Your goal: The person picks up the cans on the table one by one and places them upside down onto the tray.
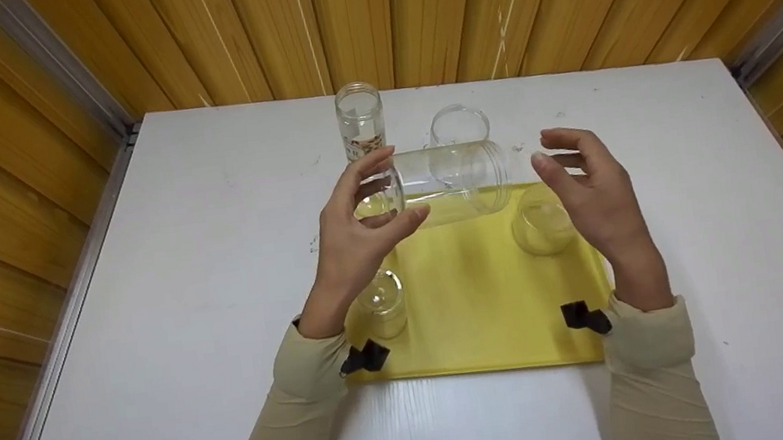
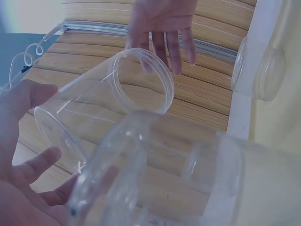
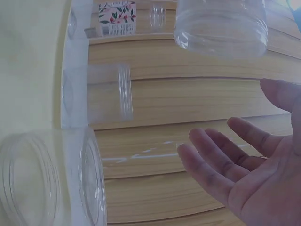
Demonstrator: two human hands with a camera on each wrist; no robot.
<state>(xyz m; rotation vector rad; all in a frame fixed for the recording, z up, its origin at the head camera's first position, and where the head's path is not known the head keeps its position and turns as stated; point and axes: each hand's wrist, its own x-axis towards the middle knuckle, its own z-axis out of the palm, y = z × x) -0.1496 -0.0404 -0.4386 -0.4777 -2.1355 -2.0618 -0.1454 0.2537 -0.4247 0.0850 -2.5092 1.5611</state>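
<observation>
1. We see a clear jar (image 1: 447, 184) held sideways in the air above the far edge of a yellow tray (image 1: 478, 299), a left hand (image 1: 356, 236) gripping it with thumb and fingers curved about its base (image 1: 398, 190).

2. The clear jar's long axis runs nearly level, left to right across the yellow tray; its threaded rim (image 1: 498, 176) points towards a right hand (image 1: 596, 197). The left hand is the nearer, touching the base, while we note a gap between the threaded rim and the right hand.

3. Above the yellow tray's far right part, the right hand holds nothing, fingers loosely bent.

4. On the yellow tray we count a small jar (image 1: 383, 308) at the near left and a wide jar (image 1: 542, 223) at the far right, the latter mouth down.

5. Beyond the yellow tray, on a white table (image 1: 183, 300), we find a printed jar (image 1: 361, 118) behind its left part and a plain jar (image 1: 460, 122) behind its middle, both upright.
</observation>
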